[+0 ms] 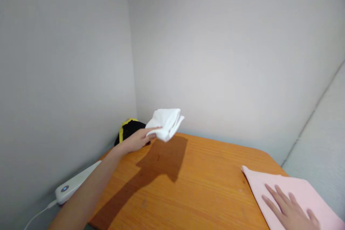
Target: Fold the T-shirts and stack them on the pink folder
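Observation:
My left hand [138, 138] reaches out over the far left part of the orange wooden table [194, 183] and pinches a folded white cloth [167, 123], holding it in the air above the tabletop. My right hand [288, 210] lies flat with spread fingers on a pink cloth [302, 190] spread at the table's right near corner.
A black and yellow object [128, 129] sits in the wall corner behind the white cloth. A white device [74, 185] with a cable lies along the table's left edge. Grey walls close in on the left and back; a pale surface [320, 140] runs along the right.

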Available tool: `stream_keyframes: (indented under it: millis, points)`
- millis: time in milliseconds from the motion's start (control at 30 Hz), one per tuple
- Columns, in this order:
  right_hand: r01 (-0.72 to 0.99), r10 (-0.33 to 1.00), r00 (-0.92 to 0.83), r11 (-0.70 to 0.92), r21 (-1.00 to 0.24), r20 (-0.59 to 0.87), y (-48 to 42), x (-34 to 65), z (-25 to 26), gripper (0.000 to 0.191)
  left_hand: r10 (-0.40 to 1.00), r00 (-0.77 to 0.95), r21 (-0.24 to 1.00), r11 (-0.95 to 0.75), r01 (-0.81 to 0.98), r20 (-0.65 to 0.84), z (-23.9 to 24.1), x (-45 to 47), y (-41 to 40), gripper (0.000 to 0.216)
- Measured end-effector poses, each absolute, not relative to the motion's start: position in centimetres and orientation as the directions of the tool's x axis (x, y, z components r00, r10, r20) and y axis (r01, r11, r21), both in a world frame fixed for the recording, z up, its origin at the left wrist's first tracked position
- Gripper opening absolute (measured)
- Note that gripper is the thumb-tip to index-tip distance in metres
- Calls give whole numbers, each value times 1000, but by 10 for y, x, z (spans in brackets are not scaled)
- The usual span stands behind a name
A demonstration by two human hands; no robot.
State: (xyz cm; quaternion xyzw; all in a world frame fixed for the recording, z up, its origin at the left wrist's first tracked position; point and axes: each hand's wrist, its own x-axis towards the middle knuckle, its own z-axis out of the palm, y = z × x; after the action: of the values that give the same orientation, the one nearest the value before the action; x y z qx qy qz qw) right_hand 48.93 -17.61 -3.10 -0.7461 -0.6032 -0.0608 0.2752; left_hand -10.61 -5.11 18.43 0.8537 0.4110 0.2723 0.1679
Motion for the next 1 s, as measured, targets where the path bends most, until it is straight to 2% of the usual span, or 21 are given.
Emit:
stream_keyframes:
  millis: [67, 100, 167, 200, 267, 333, 433, 533, 700, 767, 833, 933, 1000]
  points:
    - [933, 874, 295, -176, -315, 387, -179, 480, -28, 65, 674, 737, 532, -641, 553, 45, 152, -102, -86, 47]
    - [937, 885, 287, -180, -298, 368, -182, 471, -24, 65, 614, 782, 532, -628, 568, -110, 135, -103, -100, 43]
    - [960, 914, 196, -106, -258, 355, -190, 448, -11, 60, 553, 770, 495, -596, 633, -319, 110, -103, -119, 39]
    - [968, 921, 131, -39, -249, 367, -194, 434, -3, 56, 573, 745, 466, -585, 664, -343, 103, -102, -124, 38]
    - [967, 926, 30, 69, -245, 377, -203, 404, 14, 47, 686, 689, 396, -579, 712, -236, 97, -93, -131, 38]
    - [953, 929, -25, 134, -272, 369, -209, 373, 29, 39, 774, 632, 344, -586, 734, -30, 100, -70, -136, 37]
    - [931, 938, -58, 174, -320, 342, -214, 330, 41, 32, 772, 613, 355, -627, 693, 167, 101, -16, -147, 35]
    - [912, 948, -87, 200, -359, 307, -216, 294, 40, 29, 773, 604, 371, -628, 684, 193, 85, 37, -158, 37]
    - [857, 956, -51, 190, -479, 288, -221, 261, 28, 30, 805, 579, 289, -588, 755, 127, 52, 70, -163, 36]
    - [830, 952, -27, 191, -524, 304, -224, 256, 27, 30, 817, 558, 350, -570, 744, 145, 47, 67, -162, 35]
    - [805, 942, 7, 193, -561, 335, -227, 252, 27, 30, 838, 518, 490, -528, 694, 169, 46, 59, -164, 34]
    - [779, 926, 98, 156, -607, 364, -229, 246, 29, 25, 881, 434, 739, -418, 529, 188, 46, 50, -171, 35]
    - [758, 925, 150, 120, -642, 350, -229, 240, 30, 28, 912, 369, 859, -328, 392, 180, 45, 47, -177, 36]
